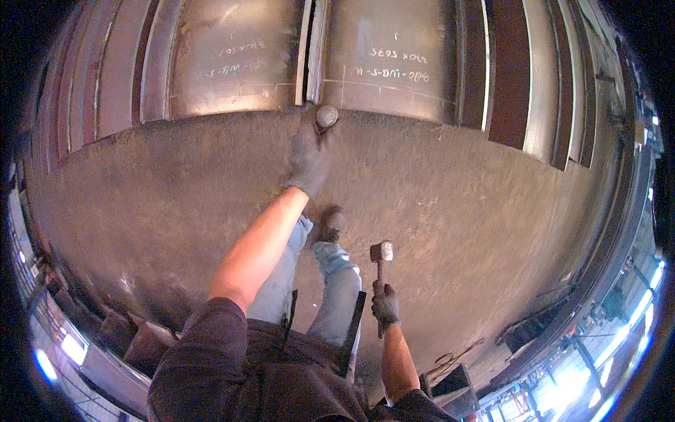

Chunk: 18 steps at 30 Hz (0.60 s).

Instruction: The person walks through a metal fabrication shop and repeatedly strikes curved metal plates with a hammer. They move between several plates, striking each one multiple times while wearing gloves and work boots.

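My left hand (309,160), in a dark grey glove, reaches forward to the near ends of the steel beams. Its fingers close round a piece with a rounded grey metal top (326,116); the lower part is hidden, so its exact kind is unclear. Just beyond is the narrow gap between two beams, a left steel beam (232,91) and a right steel beam (390,91), both with chalk-like writing on top. Lower down on the right, my gloved right hand (385,307) grips the handle of a hammer (382,251), its blocky head pointing up and away from me.
More long steel beams (510,84) lie side by side to the far right and left. Brown ground (450,204) stretches between them and me, with my boot (333,224) on it. Thin bent rods (450,357) and a dark box-like piece (453,390) sit at the lower right.
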Motion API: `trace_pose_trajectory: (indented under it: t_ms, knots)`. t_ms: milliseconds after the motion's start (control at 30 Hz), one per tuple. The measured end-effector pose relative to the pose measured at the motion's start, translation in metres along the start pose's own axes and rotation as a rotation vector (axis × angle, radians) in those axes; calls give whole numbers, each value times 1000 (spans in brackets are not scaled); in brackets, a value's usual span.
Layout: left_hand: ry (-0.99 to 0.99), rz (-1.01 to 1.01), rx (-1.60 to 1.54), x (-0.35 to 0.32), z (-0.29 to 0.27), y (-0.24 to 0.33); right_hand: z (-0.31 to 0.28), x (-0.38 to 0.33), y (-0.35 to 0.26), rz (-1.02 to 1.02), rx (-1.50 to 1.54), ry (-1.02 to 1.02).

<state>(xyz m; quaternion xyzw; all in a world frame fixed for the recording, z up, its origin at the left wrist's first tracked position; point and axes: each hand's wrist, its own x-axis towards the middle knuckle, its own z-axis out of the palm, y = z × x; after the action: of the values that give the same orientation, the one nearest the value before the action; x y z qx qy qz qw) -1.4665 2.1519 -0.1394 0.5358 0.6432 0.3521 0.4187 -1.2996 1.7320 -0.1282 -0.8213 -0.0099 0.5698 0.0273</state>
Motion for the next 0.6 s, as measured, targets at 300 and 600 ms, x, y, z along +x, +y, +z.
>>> trace_pose_trajectory:
  t_ms: [300,600]
  knots:
    - [297,104,-145,19,46,3,-101,55,-85,-107,-37,60]
    - [711,113,-20,46,85,-4,-225,159,-42,-110,-127,-124]
